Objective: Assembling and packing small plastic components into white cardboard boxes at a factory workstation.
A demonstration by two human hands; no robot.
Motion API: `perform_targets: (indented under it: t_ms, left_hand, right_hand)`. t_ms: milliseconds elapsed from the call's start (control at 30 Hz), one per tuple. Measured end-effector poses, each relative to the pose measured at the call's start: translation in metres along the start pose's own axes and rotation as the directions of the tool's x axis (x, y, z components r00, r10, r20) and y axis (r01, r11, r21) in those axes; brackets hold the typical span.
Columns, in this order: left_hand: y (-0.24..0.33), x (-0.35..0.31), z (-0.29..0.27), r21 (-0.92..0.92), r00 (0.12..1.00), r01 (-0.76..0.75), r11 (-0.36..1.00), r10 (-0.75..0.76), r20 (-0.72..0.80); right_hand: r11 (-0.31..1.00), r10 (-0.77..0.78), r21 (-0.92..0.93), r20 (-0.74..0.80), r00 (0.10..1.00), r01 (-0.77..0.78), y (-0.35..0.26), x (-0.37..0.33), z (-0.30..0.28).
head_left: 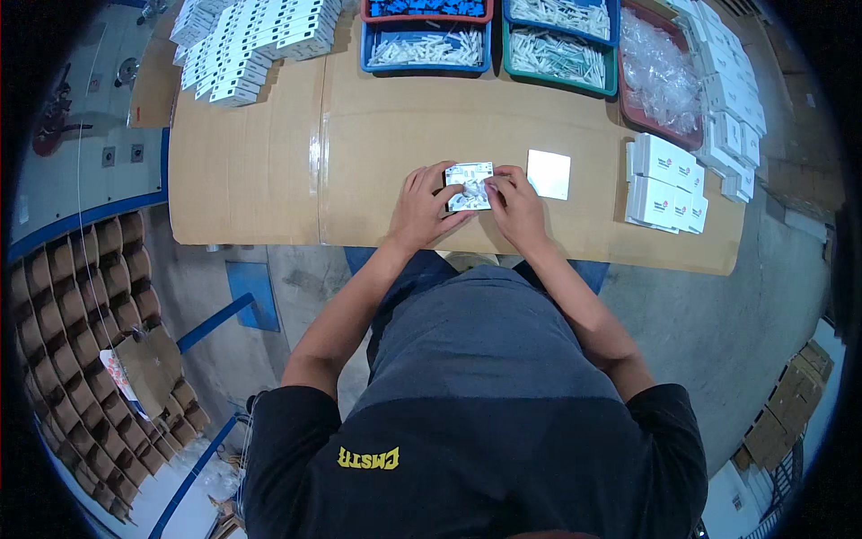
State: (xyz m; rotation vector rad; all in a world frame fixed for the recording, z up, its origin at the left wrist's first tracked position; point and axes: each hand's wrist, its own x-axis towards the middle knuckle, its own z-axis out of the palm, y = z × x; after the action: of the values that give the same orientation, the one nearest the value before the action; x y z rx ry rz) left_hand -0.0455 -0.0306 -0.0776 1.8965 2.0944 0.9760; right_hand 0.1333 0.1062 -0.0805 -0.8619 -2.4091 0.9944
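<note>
A small white box or tray [470, 176] with shiny, clear-looking contents lies on the cardboard-covered table in front of me. Its exact contents are too small to make out. My left hand [424, 205] is closed round its left side, the thumb reaching over the top and the fingers at the far and near edges. At its right edge, my right hand [518, 208] has fingertips pinched together over the contents; what they grip, if anything, is hidden. Just right of that hand, a flat white square card [549, 174] rests on the cardboard.
Blue bins [425, 71] and a green bin [558, 83] with white plastic pieces line the far edge. Beside them stands a red bin [628, 99] of clear bags. White boxes are stacked far left [251, 49] and right [664, 184]. A partitioned cardboard crate [76, 350] stands at left.
</note>
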Motion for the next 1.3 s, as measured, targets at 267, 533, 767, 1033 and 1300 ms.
perform_targets:
  t_ms: [267,533,767,1033,1300]
  left_hand:
    - [-0.001,-0.003,-0.003,0.010,0.999,0.019,1.000,-0.020,0.036]
    - [0.002,-0.005,0.003,-0.082,0.990,0.138,0.987,-0.139,-0.007]
    - [0.002,0.005,-0.001,0.061,0.974,0.224,0.973,-0.223,-0.022]
    - [0.000,-0.005,0.000,0.035,0.964,0.265,0.964,-0.265,0.001]
    - [0.008,0.000,-0.009,0.027,0.970,0.243,0.970,-0.242,-0.031]
  right_hand:
    - [0.965,0.263,-0.034,0.042,0.964,-0.262,-0.020,0.022,-0.002]
    - [0.963,0.269,-0.007,0.125,0.955,-0.270,-0.015,0.026,-0.010]
    - [0.972,0.233,0.013,0.093,0.968,-0.235,-0.023,0.060,-0.033]
    - [0.994,-0.021,0.102,-0.112,0.994,0.032,-0.013,0.194,-0.050]
    - [0.954,-0.299,-0.050,-0.209,0.931,0.295,-0.032,0.369,-0.038]
